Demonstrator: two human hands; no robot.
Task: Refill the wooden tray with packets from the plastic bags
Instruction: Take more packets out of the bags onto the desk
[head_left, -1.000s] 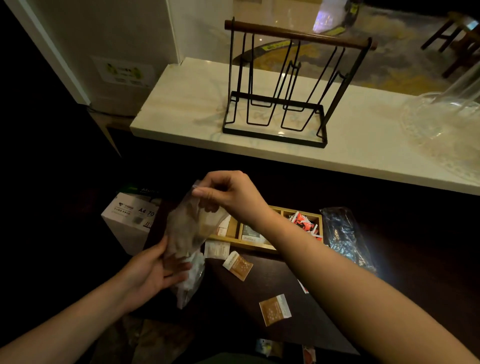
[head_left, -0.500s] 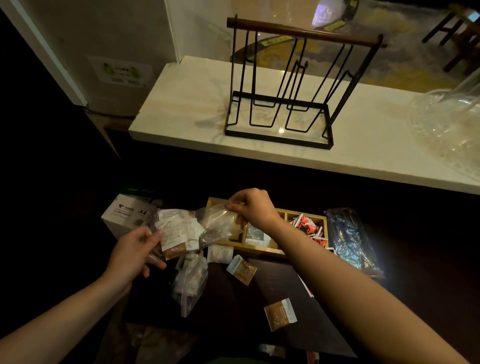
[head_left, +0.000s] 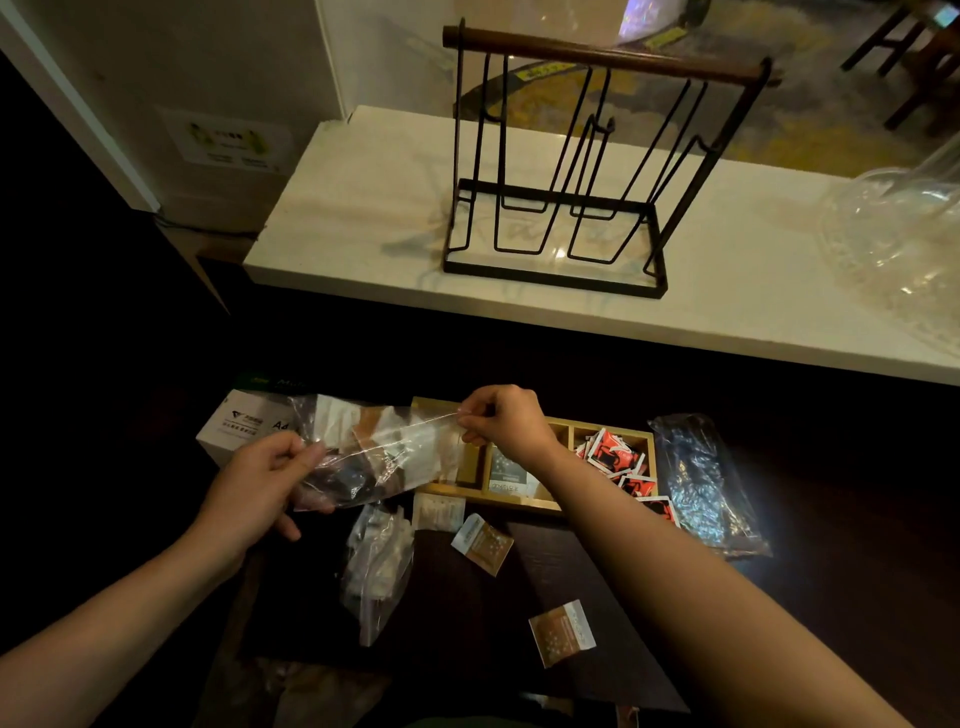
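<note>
A clear plastic bag (head_left: 374, 447) with white and brown packets inside is stretched sideways between my hands. My left hand (head_left: 260, 480) pinches its left end, my right hand (head_left: 506, 423) pinches its right edge above the wooden tray (head_left: 498, 496). The tray has compartments holding red packets (head_left: 610, 457) at the right and grey packets (head_left: 506, 475) in the middle. A second clear bag (head_left: 379, 566) lies on the dark table below. Two brown packets (head_left: 483, 543) (head_left: 561, 631) lie loose in front of the tray.
A crinkled dark plastic bag (head_left: 706, 483) lies right of the tray. A white paper box (head_left: 239, 423) stands at the left. Behind, a white marble ledge (head_left: 363, 208) carries a black wire rack (head_left: 561, 171) and clear glassware (head_left: 898, 244).
The bag went from hanging upright to lying sideways, lowered over the tray's left end. My hands moved apart, left hand rising, right hand dropping toward the tray.
</note>
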